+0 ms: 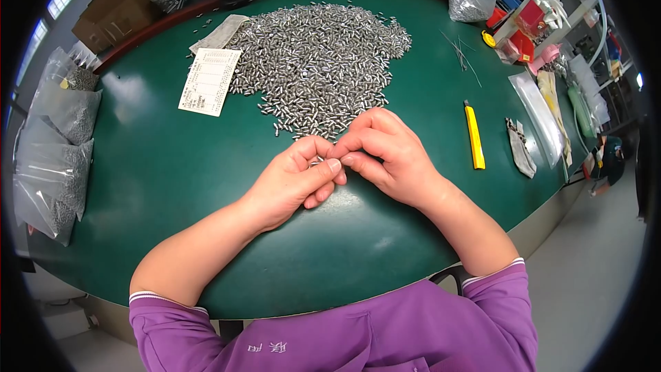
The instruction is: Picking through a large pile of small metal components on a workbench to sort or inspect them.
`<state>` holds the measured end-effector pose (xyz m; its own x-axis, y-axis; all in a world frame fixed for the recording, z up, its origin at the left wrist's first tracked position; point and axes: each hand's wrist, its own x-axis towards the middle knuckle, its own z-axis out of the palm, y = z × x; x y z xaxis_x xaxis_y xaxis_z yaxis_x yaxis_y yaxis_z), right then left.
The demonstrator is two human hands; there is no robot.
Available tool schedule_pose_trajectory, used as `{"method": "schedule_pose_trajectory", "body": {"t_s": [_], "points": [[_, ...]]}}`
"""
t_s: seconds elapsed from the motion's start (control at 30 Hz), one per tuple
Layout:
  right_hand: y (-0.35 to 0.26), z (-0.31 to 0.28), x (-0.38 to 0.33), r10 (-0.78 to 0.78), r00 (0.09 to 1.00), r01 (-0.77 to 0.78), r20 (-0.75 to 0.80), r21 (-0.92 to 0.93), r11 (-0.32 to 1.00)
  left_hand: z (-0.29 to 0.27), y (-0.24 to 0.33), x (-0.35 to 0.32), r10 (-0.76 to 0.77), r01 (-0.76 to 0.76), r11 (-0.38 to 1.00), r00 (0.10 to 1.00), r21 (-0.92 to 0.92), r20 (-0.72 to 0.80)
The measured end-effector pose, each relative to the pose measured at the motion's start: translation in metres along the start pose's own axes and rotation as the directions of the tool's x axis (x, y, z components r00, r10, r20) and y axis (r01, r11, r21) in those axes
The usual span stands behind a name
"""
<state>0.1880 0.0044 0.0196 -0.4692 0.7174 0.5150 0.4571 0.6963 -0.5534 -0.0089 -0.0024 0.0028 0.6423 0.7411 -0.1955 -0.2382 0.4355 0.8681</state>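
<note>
Left hand (292,182) curled around small metal pins (316,161); right hand (391,157) pinched against it, I can't tell on what. Pin heap (317,62) just beyond, far side. Loosened left fingers could spill pins onto green tabletop (172,179).

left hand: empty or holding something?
Holding: small silvery metal pieces show inside the curled left hand; how many, I can't tell.
</note>
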Motion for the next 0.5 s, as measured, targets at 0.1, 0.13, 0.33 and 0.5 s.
{"method": "schedule_pose_trajectory", "body": {"t_s": [0.1,0.13,0.33,0.5], "points": [[0.0022,0.0004,-0.0001,0.045,0.998,-0.046,-0.037,-0.020,0.999,-0.0012,0.0008,-0.0003,0.005,-0.005,1.000,1.000,-0.013,0.004],[0.0032,-0.0005,0.0000,0.083,0.994,-0.086,-0.066,-0.050,0.995,-0.0016,0.0009,-0.0003,0.004,-0.004,1.000,1.000,-0.021,0.012],[0.0092,-0.0001,-0.0053,0.146,0.983,-0.134,0.110,-0.111,0.985,-0.0019,0.0008,-0.0012,-0.016,0.016,0.999,1.000,-0.031,-0.003],[0.0059,0.0063,-0.0061,0.131,0.979,-0.116,0.158,-0.101,0.988,-0.0015,0.0011,-0.0011,-0.007,0.007,0.999,1.000,-0.035,0.002]]}}
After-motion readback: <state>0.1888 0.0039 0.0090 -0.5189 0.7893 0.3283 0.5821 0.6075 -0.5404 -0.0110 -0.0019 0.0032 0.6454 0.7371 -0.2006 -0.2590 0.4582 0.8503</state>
